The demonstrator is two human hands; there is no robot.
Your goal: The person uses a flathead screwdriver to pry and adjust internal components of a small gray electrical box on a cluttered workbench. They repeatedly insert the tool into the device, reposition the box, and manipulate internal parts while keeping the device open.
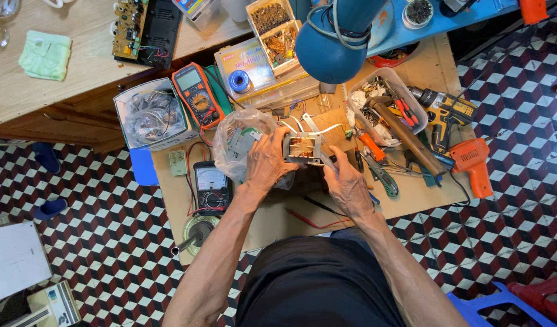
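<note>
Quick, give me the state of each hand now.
Left hand: closed around the small transformer, gripping its left side.
Right hand: fingers on the transformer's right side, holding it.

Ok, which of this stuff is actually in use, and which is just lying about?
In use:
left hand
right hand
transformer, held between both hands

Lying about:
plastic bag
orange multimeter
black meter
hammer
drill
orange soldering gun
pliers
green cloth

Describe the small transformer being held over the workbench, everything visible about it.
The transformer is a small boxy block with a grey metal frame and a coppery-orange winding showing in its middle. It is held level above the wooden board; the left hand grips its left side, the right hand its lower right. White wires lie just behind it.
</note>
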